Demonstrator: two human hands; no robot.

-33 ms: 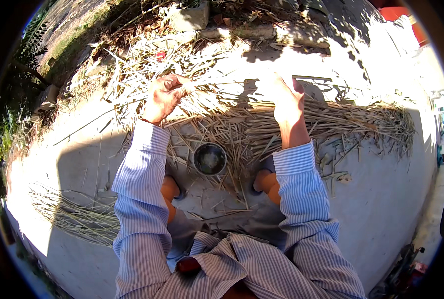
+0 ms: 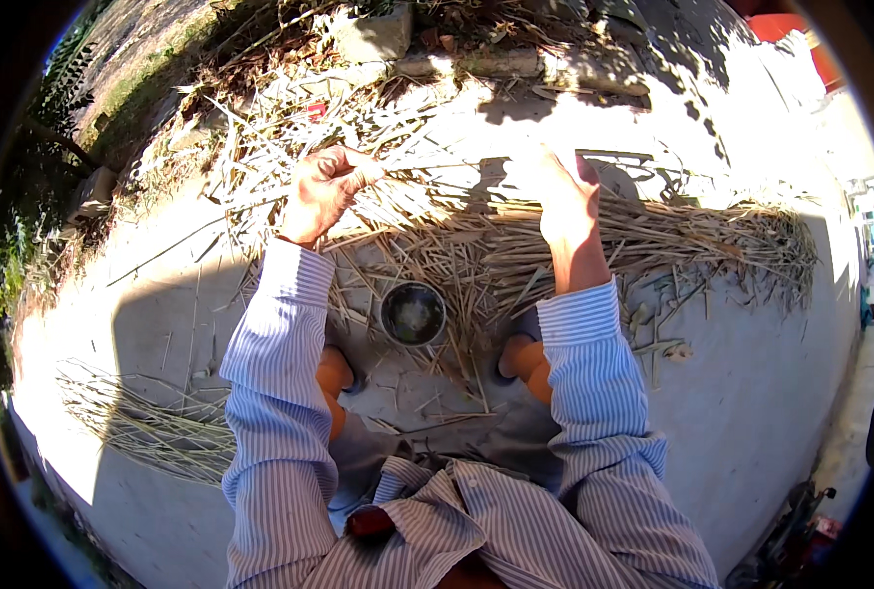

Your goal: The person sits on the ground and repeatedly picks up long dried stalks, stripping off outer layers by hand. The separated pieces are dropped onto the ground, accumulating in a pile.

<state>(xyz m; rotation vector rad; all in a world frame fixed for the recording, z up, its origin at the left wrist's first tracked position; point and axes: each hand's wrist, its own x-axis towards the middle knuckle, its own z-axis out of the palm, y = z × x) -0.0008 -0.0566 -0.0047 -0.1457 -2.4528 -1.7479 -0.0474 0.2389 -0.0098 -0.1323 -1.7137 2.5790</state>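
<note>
Out in front of me, my left hand (image 2: 327, 192) is closed, its thumb and fingers pinching a thin dry stalk (image 2: 447, 161). The stalk runs across to my right hand (image 2: 566, 196), which is closed on it too; a stretch of stalk shows past that hand's right side. Glare washes out much of the right hand's fingers. Beneath and beyond the right hand lies a long bundle of dry stalks (image 2: 692, 232). A round dark bowl (image 2: 413, 314) with something pale inside sits on the ground between my feet, below the hands.
Loose cut straw (image 2: 290, 133) is heaped at the far left. A smaller bundle of greenish stalks (image 2: 167, 432) lies on the concrete to my left. Stone blocks (image 2: 373, 37) edge the far side. Red objects (image 2: 778, 27) stand at the far right.
</note>
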